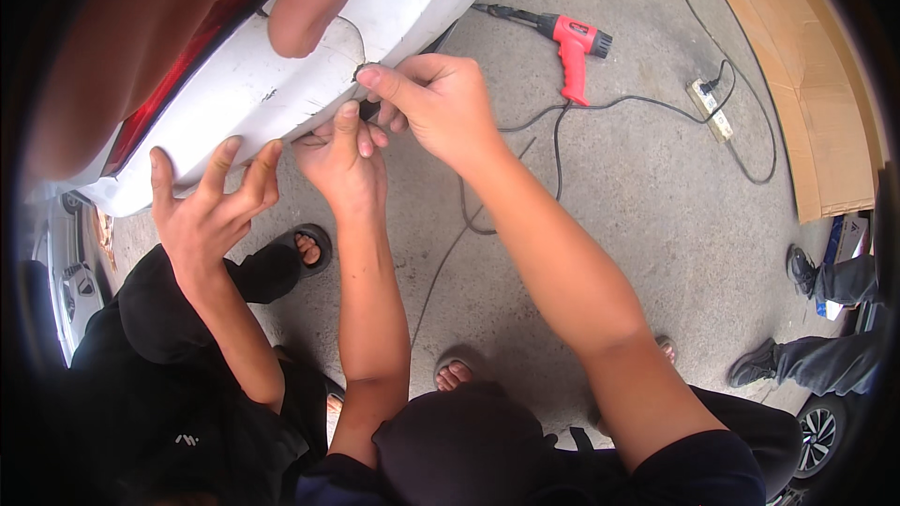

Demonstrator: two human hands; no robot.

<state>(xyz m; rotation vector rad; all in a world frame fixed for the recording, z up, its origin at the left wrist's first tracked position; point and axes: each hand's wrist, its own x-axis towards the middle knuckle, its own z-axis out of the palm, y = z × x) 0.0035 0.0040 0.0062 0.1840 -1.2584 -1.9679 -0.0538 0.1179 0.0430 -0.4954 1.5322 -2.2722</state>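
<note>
A white car bumper (225,98) with a cracked, scuffed surface slants across the upper left. My right hand (445,98) pinches its torn edge between thumb and fingers, where a curved crack ends. Just left of it, my left hand (342,155) grips the lower edge, thumb up and fingers curled, partly hidden under the rim. Beside that, a co-worker's hand (211,201) rests spread fingertips on the same bumper. Very close to the camera, another blurred hand (314,0) covers part of the bumper and the red tail light (155,117); whose it is, I cannot tell.
A red heat gun (574,47) lies on the concrete floor, its cord trailing near a white power strip (710,111). Flattened cardboard (797,84) stands at right. The co-worker in black (187,394) crouches at left. Another person's shoes (755,364) and a car wheel (817,436) are at lower right.
</note>
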